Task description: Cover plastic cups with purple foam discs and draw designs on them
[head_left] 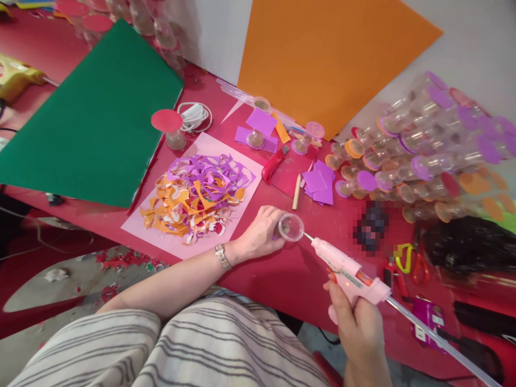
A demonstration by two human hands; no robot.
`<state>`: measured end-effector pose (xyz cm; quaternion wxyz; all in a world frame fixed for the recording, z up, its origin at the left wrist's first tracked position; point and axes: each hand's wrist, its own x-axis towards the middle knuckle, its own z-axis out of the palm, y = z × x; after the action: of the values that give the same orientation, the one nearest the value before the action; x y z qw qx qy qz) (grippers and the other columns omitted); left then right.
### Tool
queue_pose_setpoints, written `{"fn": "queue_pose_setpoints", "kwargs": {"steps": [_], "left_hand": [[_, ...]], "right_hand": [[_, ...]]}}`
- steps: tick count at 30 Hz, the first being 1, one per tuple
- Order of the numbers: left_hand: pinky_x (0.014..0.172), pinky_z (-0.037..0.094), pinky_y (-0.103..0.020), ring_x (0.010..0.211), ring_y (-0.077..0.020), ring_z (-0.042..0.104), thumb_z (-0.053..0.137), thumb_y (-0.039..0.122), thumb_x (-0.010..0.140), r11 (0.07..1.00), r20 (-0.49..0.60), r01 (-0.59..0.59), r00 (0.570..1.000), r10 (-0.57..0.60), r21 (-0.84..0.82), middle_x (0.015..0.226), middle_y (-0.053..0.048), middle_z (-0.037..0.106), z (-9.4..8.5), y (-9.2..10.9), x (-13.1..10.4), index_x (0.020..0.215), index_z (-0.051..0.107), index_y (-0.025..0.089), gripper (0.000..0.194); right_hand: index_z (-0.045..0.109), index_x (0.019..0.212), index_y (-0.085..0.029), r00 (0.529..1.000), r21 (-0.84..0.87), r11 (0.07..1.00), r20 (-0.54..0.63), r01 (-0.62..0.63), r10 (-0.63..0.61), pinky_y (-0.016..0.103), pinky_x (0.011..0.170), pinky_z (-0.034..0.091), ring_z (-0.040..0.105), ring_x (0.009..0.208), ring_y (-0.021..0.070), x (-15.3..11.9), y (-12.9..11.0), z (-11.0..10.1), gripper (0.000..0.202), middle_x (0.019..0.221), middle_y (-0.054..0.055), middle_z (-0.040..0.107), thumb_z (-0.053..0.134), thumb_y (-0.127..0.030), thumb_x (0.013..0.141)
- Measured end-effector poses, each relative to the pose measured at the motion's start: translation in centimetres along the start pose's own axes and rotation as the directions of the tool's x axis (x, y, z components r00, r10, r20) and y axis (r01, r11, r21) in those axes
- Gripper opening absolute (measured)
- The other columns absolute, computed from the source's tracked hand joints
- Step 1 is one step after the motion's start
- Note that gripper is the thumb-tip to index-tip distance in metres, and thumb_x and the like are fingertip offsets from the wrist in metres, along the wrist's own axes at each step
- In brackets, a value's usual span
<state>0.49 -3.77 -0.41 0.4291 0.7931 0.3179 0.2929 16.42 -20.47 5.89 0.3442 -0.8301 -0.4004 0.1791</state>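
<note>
My left hand [266, 231] is closed around a small clear plastic cup [291, 228], its round rim tipped up toward me. In my right hand [358, 328] is a pink hot glue gun [350, 274], with a long clear glue stick [439, 341] sticking out of its back. The metal nozzle reaches the right side of the cup's rim; whether it touches cannot be made out. Left of my left hand, purple, orange and white paper scraps [197, 193] lie heaped on a pink sheet [161, 242].
Stacked clear cups with coloured discs [403, 145] rise at the right. Purple paper squares [320, 183], a red cutter [276, 164] and a wooden stick [297, 192] lie ahead. A green board [97, 123] covers the left; an orange board [330, 59] stands behind. Yellow-handled scissors [404, 258] lie right.
</note>
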Motion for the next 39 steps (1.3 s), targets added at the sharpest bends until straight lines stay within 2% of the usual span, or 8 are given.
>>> {"fn": "queue_pose_setpoints", "kwargs": {"steps": [4,8,11,17,23,31,36,39], "left_hand": [[0.097,0.042,-0.043,0.1,-0.0262,0.054,0.057,0.014,0.071,1.0,0.011,-0.004,1.0,0.004,-0.001,0.102,-0.009,0.06,0.0,0.0,0.0,0.106,0.054,0.019,0.035],[0.097,0.042,-0.043,0.1,-0.0262,0.054,0.057,0.014,0.071,1.0,0.007,-0.003,1.0,0.003,-0.004,0.101,-0.009,0.06,-0.1,0.0,0.0,0.105,0.054,0.017,0.034],[0.097,0.042,-0.044,0.1,-0.0266,0.054,0.057,0.015,0.071,1.0,0.017,0.001,1.0,-0.001,-0.006,0.102,-0.009,0.06,-0.1,0.0,0.1,0.106,0.054,0.018,0.036],[0.1,0.04,-0.045,0.103,-0.0275,0.053,0.058,0.014,0.069,1.0,0.034,-0.001,0.999,0.001,-0.002,0.106,-0.009,0.061,-0.2,0.0,0.1,0.11,0.055,0.018,0.041],[0.1,0.041,-0.045,0.104,-0.0275,0.053,0.057,0.014,0.07,1.0,0.032,-0.008,0.999,0.008,-0.012,0.104,-0.01,0.06,-0.2,0.1,0.0,0.111,0.056,0.018,0.042],[0.101,0.04,-0.045,0.104,-0.0277,0.054,0.056,0.013,0.07,1.0,0.025,-0.014,1.0,0.014,-0.012,0.104,-0.01,0.061,-0.2,0.3,0.0,0.111,0.056,0.017,0.042],[0.101,0.039,-0.045,0.104,-0.0272,0.055,0.056,0.01,0.07,0.999,0.017,-0.033,0.999,0.033,-0.011,0.105,-0.011,0.062,-0.2,0.3,0.1,0.111,0.055,0.015,0.041],[0.1,0.04,-0.044,0.102,-0.0263,0.054,0.059,0.01,0.071,0.999,0.003,-0.021,1.0,0.021,-0.032,0.103,-0.01,0.061,0.0,0.3,0.0,0.108,0.053,0.016,0.038]], "right_hand": [[0.072,0.079,-0.014,0.997,-0.028,0.999,0.069,-0.026,0.028,0.028,0.044,0.052,0.067,0.054,0.0211,1.2,1.3,-0.7,0.054,0.071,0.014,0.075,0.066,-0.068,0.071],[0.071,0.077,-0.013,0.995,-0.034,0.998,0.082,-0.059,0.061,0.029,0.042,0.052,0.067,0.053,0.0217,1.8,2.6,-1.1,0.055,0.073,0.015,0.075,0.072,-0.067,0.065],[0.071,0.08,-0.013,0.994,-0.011,0.998,0.09,-0.065,0.066,0.028,0.043,0.052,0.066,0.051,0.0205,1.7,2.5,-1.0,0.055,0.076,0.016,0.076,0.072,-0.066,0.066],[0.072,0.08,-0.013,0.987,-0.02,0.997,0.145,-0.069,0.071,0.028,0.04,0.051,0.062,0.044,0.0188,2.0,1.8,-0.8,0.054,0.063,0.011,0.072,0.07,-0.066,0.068],[0.073,0.084,-0.012,0.984,0.006,0.992,0.123,-0.128,0.126,0.027,0.041,0.052,0.063,0.045,0.0195,2.1,1.9,-0.7,0.056,0.062,0.011,0.073,0.071,-0.066,0.067],[0.073,0.082,-0.013,0.993,-0.023,0.995,0.073,-0.094,0.096,0.029,0.043,0.051,0.063,0.048,0.0197,1.3,1.3,-0.5,0.06,0.071,0.013,0.075,0.068,-0.07,0.067],[0.072,0.089,-0.014,1.0,-0.077,0.997,-0.022,-0.003,0.002,0.03,0.056,0.055,0.069,0.066,0.0232,0.1,0.3,-0.1,0.059,0.086,0.016,0.076,0.06,-0.069,0.076],[0.072,0.087,-0.013,1.0,-0.072,0.997,0.006,-0.014,0.015,0.03,0.05,0.053,0.067,0.061,0.0219,0.1,0.5,-0.2,0.059,0.082,0.015,0.076,0.061,-0.07,0.075]]}}
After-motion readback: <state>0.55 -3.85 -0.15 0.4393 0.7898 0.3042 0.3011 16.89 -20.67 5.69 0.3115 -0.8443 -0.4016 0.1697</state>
